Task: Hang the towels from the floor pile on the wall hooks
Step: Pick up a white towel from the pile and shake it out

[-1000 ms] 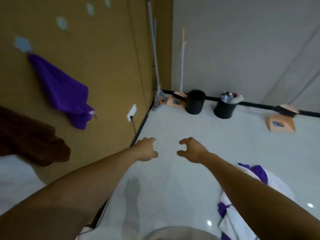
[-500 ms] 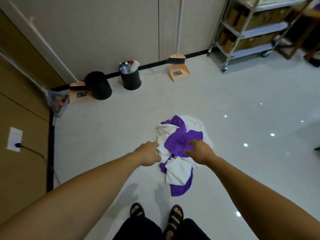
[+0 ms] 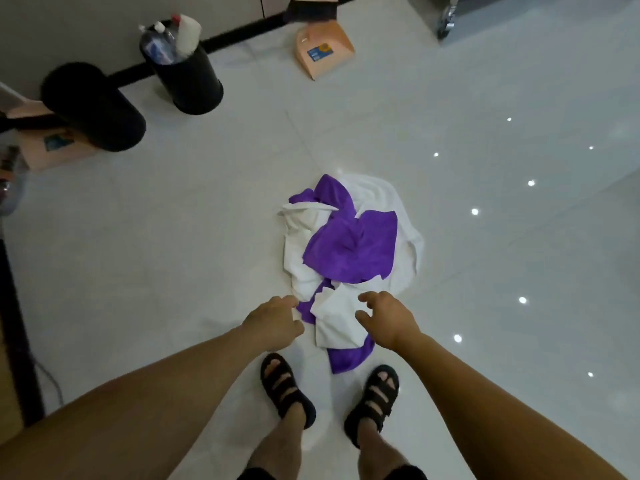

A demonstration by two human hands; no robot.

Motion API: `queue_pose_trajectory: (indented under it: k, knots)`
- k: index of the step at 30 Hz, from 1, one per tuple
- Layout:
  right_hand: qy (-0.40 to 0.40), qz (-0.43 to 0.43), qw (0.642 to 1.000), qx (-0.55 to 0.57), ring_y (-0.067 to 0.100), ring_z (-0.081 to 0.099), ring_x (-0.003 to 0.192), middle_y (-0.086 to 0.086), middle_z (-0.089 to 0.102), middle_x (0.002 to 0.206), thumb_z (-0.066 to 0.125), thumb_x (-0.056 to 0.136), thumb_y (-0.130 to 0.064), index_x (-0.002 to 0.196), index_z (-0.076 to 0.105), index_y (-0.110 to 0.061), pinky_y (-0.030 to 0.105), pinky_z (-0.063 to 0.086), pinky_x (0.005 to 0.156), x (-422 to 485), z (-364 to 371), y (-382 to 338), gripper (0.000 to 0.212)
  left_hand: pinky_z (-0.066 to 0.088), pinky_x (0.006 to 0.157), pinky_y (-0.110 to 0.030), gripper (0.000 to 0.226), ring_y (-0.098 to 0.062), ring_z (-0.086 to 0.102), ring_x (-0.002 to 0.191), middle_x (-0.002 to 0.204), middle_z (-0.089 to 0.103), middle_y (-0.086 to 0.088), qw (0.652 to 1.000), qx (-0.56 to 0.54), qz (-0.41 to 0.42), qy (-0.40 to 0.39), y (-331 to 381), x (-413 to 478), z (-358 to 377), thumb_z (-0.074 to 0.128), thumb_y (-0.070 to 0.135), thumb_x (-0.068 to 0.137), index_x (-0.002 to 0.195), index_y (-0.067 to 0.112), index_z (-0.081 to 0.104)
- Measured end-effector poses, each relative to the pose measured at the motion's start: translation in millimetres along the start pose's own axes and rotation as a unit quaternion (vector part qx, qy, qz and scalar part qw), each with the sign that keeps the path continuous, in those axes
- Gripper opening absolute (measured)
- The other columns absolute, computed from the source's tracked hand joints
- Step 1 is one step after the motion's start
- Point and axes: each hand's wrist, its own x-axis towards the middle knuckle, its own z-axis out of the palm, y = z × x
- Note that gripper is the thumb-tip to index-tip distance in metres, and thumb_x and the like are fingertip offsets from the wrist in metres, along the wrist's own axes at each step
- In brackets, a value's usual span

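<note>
Fingers point(image 3: 367, 297) loosely curled and empty, left hand point(image 3: 273, 322) and right hand point(image 3: 389, 320) hover over the edge of the towel pile point(image 3: 346, 251), likely readying a grab.

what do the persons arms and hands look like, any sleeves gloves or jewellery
The left arm and right arm are bare as far up as the view shows, no sleeves. The left grip and right grip are bare hands: no gloves, rings, watch or bands visible.

Left hand point(image 3: 273, 322), right hand point(image 3: 388, 318) above towel pile point(image 3: 349, 251) (purple, white); fingers loosely curled, empty.
</note>
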Motion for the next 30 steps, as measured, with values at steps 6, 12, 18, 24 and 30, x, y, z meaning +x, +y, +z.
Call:
queue_pose_trajectory:
  k: [6, 12, 18, 24, 30]
  knots:
    - [-0.055, -0.044, 0.996, -0.062, 0.027, 0.051, 0.118, 0.008, 0.048, 0.136, 0.051, 0.095, -0.034, 0.138, 0.046, -0.018, 0.037, 0.043, 0.1, 149.3, 93.2, 44.4, 0.046, 0.042, 0.089, -0.032, 0.046, -0.024, 0.052, 0.114, 0.132, 0.051, -0.007, 1.0, -0.017, -0.014, -0.003, -27.1, 144.1, 64.8, 0.053, 0.034, 0.089, 0.13, 0.015, 0.047]
    - [-0.073, -0.107, 0.984, -0.124, 0.026, 0.045, 0.127, -0.002, 0.026, 0.155, 0.052, 0.093, -0.019, 0.147, 0.036, -0.022, 0.038, 0.045, 0.098, 279.1, 174.4, 85.9, 0.056, 0.048, 0.092, -0.041, 0.041, -0.026, 0.054, 0.108, 0.122, 0.055, -0.008, 0.999, -0.051, -0.018, 0.003, -59.0, 266.1, 132.0, 0.058, 0.034, 0.087, 0.124, 0.016, 0.051]
    - [-0.075, -0.158, 0.923, -0.343, 0.029, 0.043, 0.124, 0.009, 0.041, 0.143, 0.052, 0.091, -0.017, 0.139, 0.04, -0.017, 0.038, 0.041, 0.098, 326.8, 204.3, 107.6, 0.05, 0.048, 0.09, -0.042, 0.036, -0.026, 0.057, 0.104, 0.115, 0.059, -0.009, 0.995, -0.094, -0.017, 0.01, -78.4, 299.9, 169.0, 0.059, 0.027, 0.089, 0.121, 0.011, 0.054]
    - [-0.004, -0.245, 0.899, -0.363, 0.028, 0.048, 0.103, 0.006, 0.06, 0.11, 0.041, 0.098, -0.034, 0.108, 0.068, -0.019, 0.039, 0.037, 0.086, 254.7, 144.7, 95.8, 0.032, 0.045, 0.095, -0.037, 0.049, -0.023, 0.051, 0.115, 0.127, 0.053, -0.006, 0.997, -0.083, -0.001, -0.008, -47.9, 242.2, 141.5, 0.061, 0.032, 0.086, 0.13, 0.014, 0.047]
    - [0.161, -0.31, 0.881, -0.32, 0.032, 0.062, 0.098, 0.006, 0.07, 0.109, 0.076, 0.079, -0.03, 0.093, 0.076, -0.022, 0.037, 0.049, 0.074, 143.8, 29.4, 42.1, 0.017, 0.048, 0.096, -0.042, 0.064, -0.022, 0.052, 0.117, 0.133, 0.052, 0.0, 0.995, -0.079, 0.056, 0.038, 15.9, 151.1, 49.9, 0.062, 0.038, 0.086, 0.143, 0.027, 0.035]
